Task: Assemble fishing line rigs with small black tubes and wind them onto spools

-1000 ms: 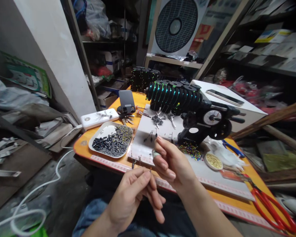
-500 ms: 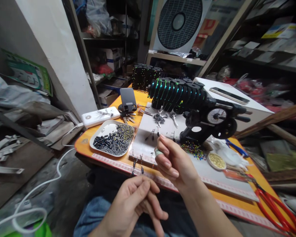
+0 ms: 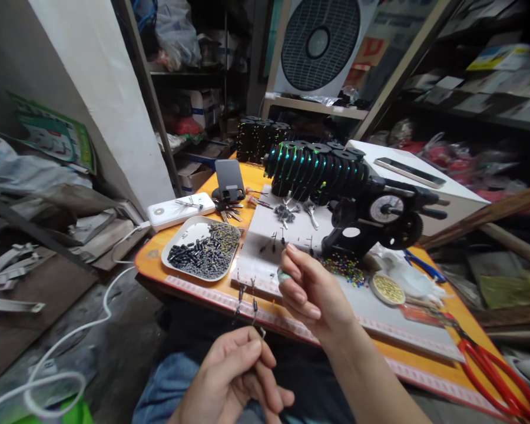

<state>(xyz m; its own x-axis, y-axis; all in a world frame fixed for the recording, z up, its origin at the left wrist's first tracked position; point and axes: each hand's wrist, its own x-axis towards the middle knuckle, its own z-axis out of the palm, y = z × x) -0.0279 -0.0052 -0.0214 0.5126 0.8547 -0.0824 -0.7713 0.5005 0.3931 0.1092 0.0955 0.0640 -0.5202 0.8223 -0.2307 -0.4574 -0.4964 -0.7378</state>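
Table (image 3: 152, 263) holds white tray (image 3: 179, 233), far left. Right hand (image 3: 311, 288): fingers curled together, can't tell on what. Left hand (image 3: 234, 368), nearer: just dropped lower, thumb pressed to index, pinching pale-tipped piece (image 3: 262, 333) near centre, newly visible; probably being repositioned.

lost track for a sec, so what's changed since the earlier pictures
The left hand has drawn back toward the person, leaving two dark strands at the front more fully in view. Whether it took hold of or let go of anything is unclear. The right hand stays by the grey board; the tray hasn't moved.
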